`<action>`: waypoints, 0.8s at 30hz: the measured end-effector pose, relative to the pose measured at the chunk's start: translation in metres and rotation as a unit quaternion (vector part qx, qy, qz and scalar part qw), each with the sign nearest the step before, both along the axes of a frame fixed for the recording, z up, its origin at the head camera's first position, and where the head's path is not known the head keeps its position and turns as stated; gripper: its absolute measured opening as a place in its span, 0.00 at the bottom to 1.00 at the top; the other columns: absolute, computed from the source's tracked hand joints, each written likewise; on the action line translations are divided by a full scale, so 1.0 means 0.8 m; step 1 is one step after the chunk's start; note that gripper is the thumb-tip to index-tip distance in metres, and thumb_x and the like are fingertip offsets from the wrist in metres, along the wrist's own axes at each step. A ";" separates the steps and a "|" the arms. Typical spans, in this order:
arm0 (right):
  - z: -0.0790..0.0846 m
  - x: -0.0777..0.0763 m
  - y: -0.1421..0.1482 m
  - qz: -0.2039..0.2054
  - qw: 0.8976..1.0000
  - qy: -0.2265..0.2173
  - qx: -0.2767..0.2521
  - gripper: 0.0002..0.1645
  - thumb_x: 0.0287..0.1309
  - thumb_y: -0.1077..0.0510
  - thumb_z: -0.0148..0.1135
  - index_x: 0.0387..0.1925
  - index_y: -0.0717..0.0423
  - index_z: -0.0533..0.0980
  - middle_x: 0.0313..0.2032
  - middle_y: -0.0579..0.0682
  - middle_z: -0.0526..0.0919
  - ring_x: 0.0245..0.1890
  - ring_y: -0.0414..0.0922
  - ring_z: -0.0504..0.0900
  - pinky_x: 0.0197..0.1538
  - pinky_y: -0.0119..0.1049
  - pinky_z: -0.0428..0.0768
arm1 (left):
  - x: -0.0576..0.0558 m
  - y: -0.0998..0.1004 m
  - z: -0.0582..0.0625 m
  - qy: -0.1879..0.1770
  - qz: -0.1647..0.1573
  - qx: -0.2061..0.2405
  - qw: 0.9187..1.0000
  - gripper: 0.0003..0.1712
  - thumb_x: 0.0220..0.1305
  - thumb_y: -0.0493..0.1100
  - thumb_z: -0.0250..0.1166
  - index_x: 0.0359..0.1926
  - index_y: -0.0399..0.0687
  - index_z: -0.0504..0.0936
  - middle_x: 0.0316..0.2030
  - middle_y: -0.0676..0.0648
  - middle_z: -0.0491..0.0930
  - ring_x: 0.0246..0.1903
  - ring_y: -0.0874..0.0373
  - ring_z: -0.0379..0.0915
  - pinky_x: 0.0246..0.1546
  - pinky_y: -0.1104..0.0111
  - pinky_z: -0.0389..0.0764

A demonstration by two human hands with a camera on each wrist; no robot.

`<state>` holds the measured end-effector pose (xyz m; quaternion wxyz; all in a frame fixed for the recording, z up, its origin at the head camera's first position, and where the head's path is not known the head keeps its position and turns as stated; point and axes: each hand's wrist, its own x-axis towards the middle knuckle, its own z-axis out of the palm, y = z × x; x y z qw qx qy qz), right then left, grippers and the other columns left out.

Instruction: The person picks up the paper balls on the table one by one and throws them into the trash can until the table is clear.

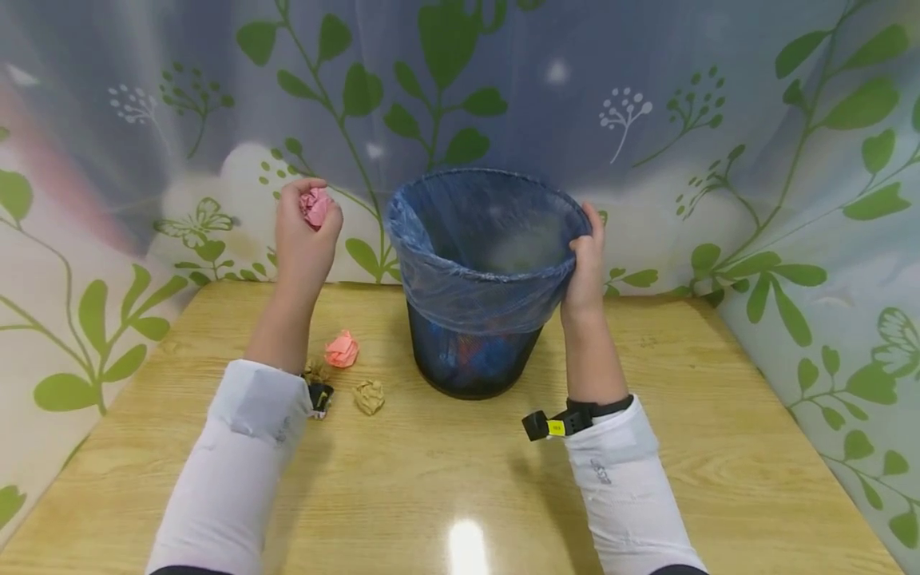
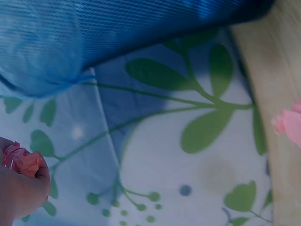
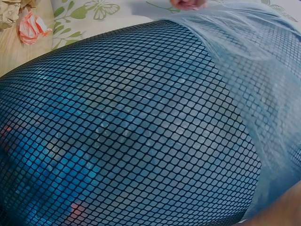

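My left hand (image 1: pixel 305 231) grips a crumpled ball of pink paper (image 1: pixel 315 206), held up to the left of the bin. In the left wrist view the same pink paper ball (image 2: pixel 22 160) shows between curled fingers and thumb. A black mesh wastebasket (image 1: pixel 474 359) stands on the table, lined with a translucent blue bag (image 1: pixel 467 295) folded over its rim. My right hand (image 1: pixel 585 263) holds the rim on the right side, fingers outside and thumb at the inner edge. Through the mesh, bluish and reddish contents (image 3: pixel 70 165) show low in the basket.
Left of the basket lie a coral paper ball (image 1: pixel 342 349) and a tan paper ball (image 1: pixel 369 397) on the wooden table (image 1: pixel 446 471). Another brownish crumpled piece (image 1: pixel 316 370) is partly hidden by the left forearm. Behind hangs a leaf-patterned curtain (image 1: pixel 517 96).
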<state>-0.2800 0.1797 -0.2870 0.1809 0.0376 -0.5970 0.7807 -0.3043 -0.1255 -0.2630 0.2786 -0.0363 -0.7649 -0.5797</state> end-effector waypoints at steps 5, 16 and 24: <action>-0.003 0.003 0.000 0.002 1.000 -0.001 -0.004 0.41 0.57 0.57 0.33 0.75 0.46 0.47 0.74 0.50 0.46 0.68 0.46 0.57 0.68 0.41 0.55 | 0.012 0.016 0.014 0.021 -0.035 0.024 0.999 0.21 0.65 0.38 0.56 0.58 0.42 0.69 0.47 0.51 0.66 0.37 0.64 0.64 0.32 0.74 0.69; 0.003 0.002 -0.003 0.005 1.000 -0.004 0.000 0.41 0.57 0.56 0.33 0.75 0.45 0.47 0.74 0.48 0.46 0.68 0.44 0.57 0.69 0.39 0.56 | 0.030 0.054 0.049 0.076 -0.063 -0.006 0.995 0.20 0.64 0.37 0.59 0.56 0.43 0.72 0.52 0.47 0.70 0.42 0.62 0.66 0.37 0.74 0.73; 0.004 0.002 -0.002 0.003 1.000 -0.013 0.010 0.40 0.59 0.56 0.32 0.75 0.44 0.47 0.75 0.47 0.44 0.69 0.43 0.56 0.69 0.39 0.55 | 0.035 0.080 0.047 0.136 -0.071 -0.135 0.979 0.19 0.62 0.36 0.61 0.54 0.38 0.75 0.51 0.38 0.71 0.45 0.54 0.66 0.44 0.68 0.71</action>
